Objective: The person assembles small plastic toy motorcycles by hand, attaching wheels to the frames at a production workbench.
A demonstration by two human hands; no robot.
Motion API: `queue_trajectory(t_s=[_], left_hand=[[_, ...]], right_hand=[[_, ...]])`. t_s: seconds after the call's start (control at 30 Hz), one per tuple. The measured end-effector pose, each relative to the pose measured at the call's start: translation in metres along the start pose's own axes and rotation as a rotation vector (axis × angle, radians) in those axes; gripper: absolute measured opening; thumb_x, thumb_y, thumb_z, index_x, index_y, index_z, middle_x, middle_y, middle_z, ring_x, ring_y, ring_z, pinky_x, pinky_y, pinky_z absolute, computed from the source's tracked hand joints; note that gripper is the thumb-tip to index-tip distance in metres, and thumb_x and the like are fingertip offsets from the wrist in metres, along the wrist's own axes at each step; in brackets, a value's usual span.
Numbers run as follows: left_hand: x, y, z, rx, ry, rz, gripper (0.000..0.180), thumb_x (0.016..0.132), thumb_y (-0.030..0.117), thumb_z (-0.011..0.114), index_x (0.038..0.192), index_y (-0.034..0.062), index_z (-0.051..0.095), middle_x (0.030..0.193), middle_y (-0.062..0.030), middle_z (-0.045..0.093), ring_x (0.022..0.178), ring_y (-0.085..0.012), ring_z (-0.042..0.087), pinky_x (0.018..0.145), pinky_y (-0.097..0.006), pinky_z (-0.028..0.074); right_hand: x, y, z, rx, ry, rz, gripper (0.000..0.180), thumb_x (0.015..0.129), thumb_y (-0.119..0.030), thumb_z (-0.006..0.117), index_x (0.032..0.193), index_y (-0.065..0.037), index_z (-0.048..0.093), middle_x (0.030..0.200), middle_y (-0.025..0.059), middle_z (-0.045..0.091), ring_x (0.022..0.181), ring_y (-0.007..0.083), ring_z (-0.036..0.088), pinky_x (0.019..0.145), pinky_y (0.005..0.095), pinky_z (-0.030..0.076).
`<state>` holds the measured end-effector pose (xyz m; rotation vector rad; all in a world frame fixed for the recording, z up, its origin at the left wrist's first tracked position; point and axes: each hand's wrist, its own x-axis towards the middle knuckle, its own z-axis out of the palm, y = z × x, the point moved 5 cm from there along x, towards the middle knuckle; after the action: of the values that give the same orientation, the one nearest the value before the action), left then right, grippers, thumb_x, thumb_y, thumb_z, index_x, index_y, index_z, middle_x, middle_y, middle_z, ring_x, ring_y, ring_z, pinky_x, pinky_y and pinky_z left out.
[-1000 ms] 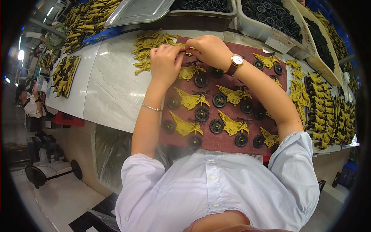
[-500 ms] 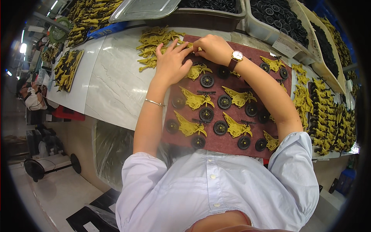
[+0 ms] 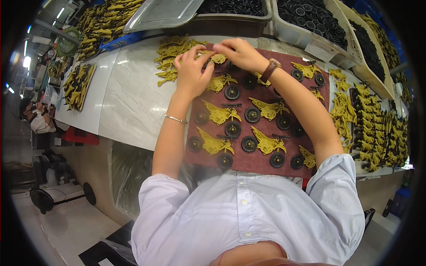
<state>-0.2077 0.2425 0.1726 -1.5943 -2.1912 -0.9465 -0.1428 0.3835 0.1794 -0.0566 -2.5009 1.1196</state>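
Observation:
At the far edge of a dark red cloth, my hands are close together over a yellow toy motorcycle body. My left hand has its fingers and thumb curled around the body's left side. My right hand pinches with its fingertips just above that body; what is between them is too small to make out. Nearer on the cloth lie several yellow bodies in rows, with black spoked wheels and black handlebar parts beside them.
Yellow bodies are heaped left of the cloth, and more lie to its right beside rows of yellow-and-black pieces. Behind stand a bin of black wheels and a lidded bin of black parts. A person sits far left.
My right hand has turned at the wrist and its fingertips have come to the left, near my left fingers. The yellow body between my hands now shows more. The left fingers have curled in.

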Motion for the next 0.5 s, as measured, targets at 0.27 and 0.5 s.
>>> queue_trajectory(t_s=[0.27, 0.5], left_hand=[[0.004, 0.038, -0.011, -0.567, 0.048, 0.011, 0.022, 0.074, 0.011, 0.072, 0.095, 0.0041, 0.07, 0.102, -0.0076, 0.055, 0.099, -0.021, 0.056, 0.089, -0.033, 0.044], [0.002, 0.038, -0.006, -0.652, -0.089, 0.021, 0.013, 0.077, 0.009, 0.07, 0.087, 0.0009, 0.069, 0.099, -0.0101, 0.056, 0.094, -0.0191, 0.059, 0.08, -0.029, 0.048]], right_hand=[[-0.033, -0.027, 0.007, 0.847, -0.062, 0.585, 0.046, 0.095, -0.053, 0.037, 0.104, -0.011, 0.053, 0.065, -0.0046, 0.042, 0.047, 0.0033, 0.033, 0.04, 0.0179, 0.023], [-0.045, -0.021, 0.005, 0.697, -0.103, 0.593, 0.043, 0.095, -0.051, 0.039, 0.104, -0.011, 0.053, 0.068, -0.0016, 0.052, 0.046, 0.0032, 0.036, 0.04, 0.0176, 0.024]])
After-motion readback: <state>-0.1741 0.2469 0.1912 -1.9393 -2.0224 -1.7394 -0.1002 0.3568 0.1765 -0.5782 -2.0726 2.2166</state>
